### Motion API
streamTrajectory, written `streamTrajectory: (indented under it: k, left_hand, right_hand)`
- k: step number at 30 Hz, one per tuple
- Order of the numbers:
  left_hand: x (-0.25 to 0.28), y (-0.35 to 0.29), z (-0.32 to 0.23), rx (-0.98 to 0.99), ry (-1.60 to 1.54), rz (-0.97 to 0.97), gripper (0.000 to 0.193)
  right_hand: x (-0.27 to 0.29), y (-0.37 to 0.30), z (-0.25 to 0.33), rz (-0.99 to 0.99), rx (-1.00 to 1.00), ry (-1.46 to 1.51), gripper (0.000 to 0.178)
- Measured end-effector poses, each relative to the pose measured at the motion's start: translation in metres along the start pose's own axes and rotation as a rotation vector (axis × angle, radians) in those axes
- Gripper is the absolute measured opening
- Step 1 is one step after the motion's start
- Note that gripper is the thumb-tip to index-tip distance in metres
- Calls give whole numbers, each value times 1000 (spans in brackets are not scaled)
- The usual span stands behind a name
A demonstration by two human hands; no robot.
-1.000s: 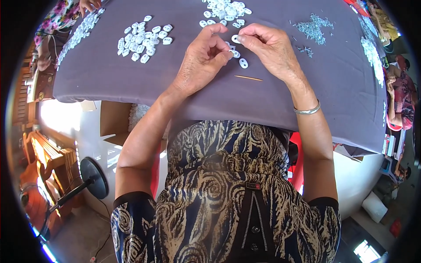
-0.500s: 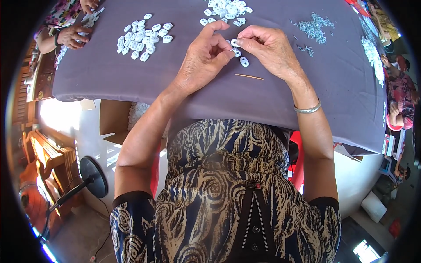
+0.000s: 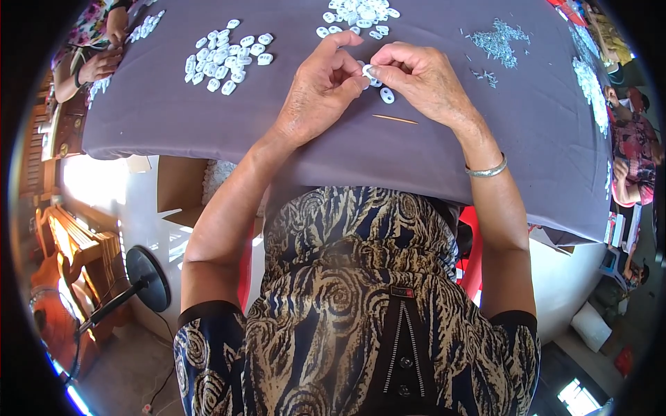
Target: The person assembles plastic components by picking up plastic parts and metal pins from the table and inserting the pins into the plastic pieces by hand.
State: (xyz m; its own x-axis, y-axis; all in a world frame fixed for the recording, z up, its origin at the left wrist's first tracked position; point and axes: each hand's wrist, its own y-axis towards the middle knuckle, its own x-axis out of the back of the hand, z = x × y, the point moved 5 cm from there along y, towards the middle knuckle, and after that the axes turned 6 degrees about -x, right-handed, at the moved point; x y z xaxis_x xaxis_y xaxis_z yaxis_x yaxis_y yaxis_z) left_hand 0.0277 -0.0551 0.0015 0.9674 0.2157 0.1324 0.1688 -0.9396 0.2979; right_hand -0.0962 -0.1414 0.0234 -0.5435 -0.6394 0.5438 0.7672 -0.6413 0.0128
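Note:
Between my two hands is a small white oval plastic piece. The thumb and fingers of my right hand pinch it from the right. My left hand is closed at thumb and finger against its left side, the index finger raised above; the fingertips partly hide what they grip. Just below my right fingertips lies a loose white oval piece with two dark holes, and another white piece is partly covered behind my fingers. A thin wooden toothpick rests on the cloth nearer to me.
A grey-purple cloth covers the table. White pieces are heaped at the left and far middle. A pile of small metal pins lies at the right. Other people's hands work at the far left; a black-based fan stand is below.
My hands have drawn slightly closer together on the white piece, and my left thumb has shifted a little left. At the far left, the other person's hands have moved.

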Motion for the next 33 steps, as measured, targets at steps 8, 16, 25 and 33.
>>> streamTrajectory:
  k: [8,16,25,33]
  left_hand:
    - [0,0,-1,6,14,8,41]
    - [0,0,-4,114,-129,46,39]
    - [3,1,-10,117,-205,88,31]
    - [3,0,-2,77,-163,44,26]
  right_hand:
    - [4,-9,19,-48,298,-284,15]
    - [-2,-14,25,-137,492,-425,26]
    - [0,-15,27,-96,486,-362,25]
    - [-7,-16,27,-133,531,-441,28]
